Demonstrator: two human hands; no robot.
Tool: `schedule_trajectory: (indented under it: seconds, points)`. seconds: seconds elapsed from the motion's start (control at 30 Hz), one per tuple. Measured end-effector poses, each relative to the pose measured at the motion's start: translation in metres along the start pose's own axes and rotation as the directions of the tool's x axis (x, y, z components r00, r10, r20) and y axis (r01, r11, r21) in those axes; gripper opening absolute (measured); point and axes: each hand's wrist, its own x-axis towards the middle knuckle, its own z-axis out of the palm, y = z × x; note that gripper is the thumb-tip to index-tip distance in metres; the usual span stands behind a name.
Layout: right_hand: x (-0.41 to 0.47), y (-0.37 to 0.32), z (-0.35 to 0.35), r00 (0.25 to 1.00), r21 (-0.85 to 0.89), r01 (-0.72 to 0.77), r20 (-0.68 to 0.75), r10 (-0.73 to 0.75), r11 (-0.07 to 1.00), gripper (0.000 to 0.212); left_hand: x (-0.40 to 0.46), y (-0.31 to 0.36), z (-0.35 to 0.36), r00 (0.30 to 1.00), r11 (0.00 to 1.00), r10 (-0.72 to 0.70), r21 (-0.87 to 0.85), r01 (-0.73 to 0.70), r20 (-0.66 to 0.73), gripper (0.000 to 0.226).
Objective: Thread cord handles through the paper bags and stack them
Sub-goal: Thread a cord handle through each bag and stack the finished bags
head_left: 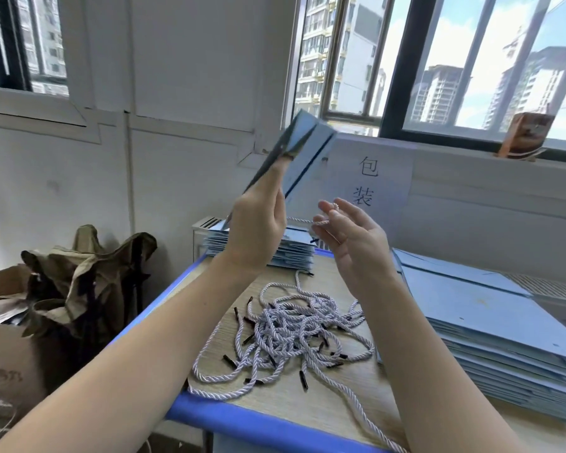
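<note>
Left hand [258, 223]: fingers curled round flat light-blue paper bag [294, 148], raised, tilted, above desk.
Cord [303, 221]: twisted white, taut between both hands.
Right hand [347, 230]: fingertips pinch cord.
Cord pile [294, 328]: tangled, black-tipped, on wood-grain desk [324, 407].
Bag stack [490, 322]: flat, far right.

Wooden table [311, 400] with a blue edge, and it's busy: a tangled heap of white cords [294, 328] (black tips poking out everywhere) sits mid-table, a tall stack of flat blue bags [490, 325] fills the right side, and a smaller bag stack [275, 250] waits at the far end.
</note>
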Motion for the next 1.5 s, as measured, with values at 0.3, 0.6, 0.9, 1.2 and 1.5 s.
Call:
schedule_trajectory:
  seconds: [0.3,0.6,0.9,1.2,1.5]
  points:
    - [0.002,0.005,-0.006,0.981,-0.154,-0.128,-0.165,0.103,0.980,0.007,-0.017,0.003,0.013,0.834,0.934,-0.188,-0.169,0.316,0.519,0.039]
    - [0.005,0.009,-0.013,0.966,-0.242,-0.232,-0.174,0.193,0.942,0.014,-0.016,-0.003,0.014,0.780,0.892,-0.301,-0.126,0.433,0.549,0.063]
    - [0.003,0.005,-0.012,0.971,-0.241,-0.217,-0.152,0.184,0.946,0.009,-0.011,-0.012,0.012,0.752,0.809,-0.385,-0.197,0.554,0.535,0.071]
    - [0.005,0.006,-0.012,0.996,-0.332,-0.070,-0.070,0.050,0.941,0.006,-0.009,-0.017,0.011,0.630,0.758,-0.392,-0.153,0.634,0.670,0.056]
    - [0.005,0.010,-0.013,0.986,-0.364,-0.120,-0.153,0.068,0.924,0.008,-0.010,-0.014,0.010,0.596,0.735,-0.414,-0.135,0.665,0.688,0.058]
